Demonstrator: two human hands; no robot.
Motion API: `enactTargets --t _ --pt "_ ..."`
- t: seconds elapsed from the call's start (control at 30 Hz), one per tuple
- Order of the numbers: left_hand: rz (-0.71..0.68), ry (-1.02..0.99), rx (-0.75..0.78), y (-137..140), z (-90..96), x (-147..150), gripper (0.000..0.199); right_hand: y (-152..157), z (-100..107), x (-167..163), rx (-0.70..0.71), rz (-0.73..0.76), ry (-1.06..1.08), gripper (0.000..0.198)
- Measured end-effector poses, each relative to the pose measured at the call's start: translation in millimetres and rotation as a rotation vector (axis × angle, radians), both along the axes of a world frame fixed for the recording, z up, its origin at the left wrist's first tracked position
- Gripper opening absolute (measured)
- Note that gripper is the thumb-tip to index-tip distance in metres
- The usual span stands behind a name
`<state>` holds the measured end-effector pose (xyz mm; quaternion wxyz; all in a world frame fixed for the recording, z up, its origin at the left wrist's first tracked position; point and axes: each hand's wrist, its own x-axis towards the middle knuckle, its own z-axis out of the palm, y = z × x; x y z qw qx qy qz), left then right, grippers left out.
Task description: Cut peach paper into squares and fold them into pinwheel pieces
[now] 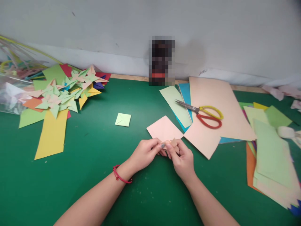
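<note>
Both of my hands pinch a small folded piece of pale pink paper [174,143] above the green table. My left hand [147,153], with a red bracelet at the wrist, grips its left side between thumb and fingers. On the other side my right hand [182,158] presses it with the thumb; the fingers hide most of the folds. Just beyond the hands lies a flat pink paper square [165,127]. A second pink sheet [202,138] touches its right corner. To the left, a light green folded square [123,120] rests flat, with crease lines showing.
Scissors [199,110] with yellow and red handles lie on a large pink sheet [211,91] at the right. Folded paper stars [61,94] pile up at the left beside a clear plastic bag [11,94]. Stacked coloured sheets [272,157] lie far right. A pixelated dark object [161,61] stands against the wall.
</note>
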<state>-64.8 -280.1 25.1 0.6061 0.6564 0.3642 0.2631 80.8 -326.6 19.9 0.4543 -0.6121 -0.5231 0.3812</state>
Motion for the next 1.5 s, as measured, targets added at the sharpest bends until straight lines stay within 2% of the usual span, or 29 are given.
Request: enactTargets --t 0.13,0.27,0.57,0.73,1.27,1.5 --pt "-0.006 0.013 0.016 0.5 -1.6 -0.2 0.029 1.6 0.8 0.2 -0.015 -0.018 -0.013 0.026" --pt "-0.001 -0.035 -0.035 0.8 -2.1 0.2 0.029 2.0 -0.8 0.6 -0.038 -0.027 0.028 0.026" --pt "0.053 0.014 -0.049 1.0 0.9 0.7 0.019 5.3 -1.0 3.7 -0.060 -0.044 0.156 0.025" --pt "0.075 0.040 0.027 -0.1 -1.8 -0.8 0.036 6.0 -3.5 4.9 -0.075 -0.052 0.179 0.025" --pt "0.051 0.009 0.020 1.2 -1.0 -0.1 0.034 4.8 -3.4 4.9 -0.073 -0.083 0.221 0.026" --pt "0.127 -0.093 -0.059 0.2 -2.0 0.2 0.036 4.9 -4.5 5.8 -0.073 -0.084 0.223 0.026"
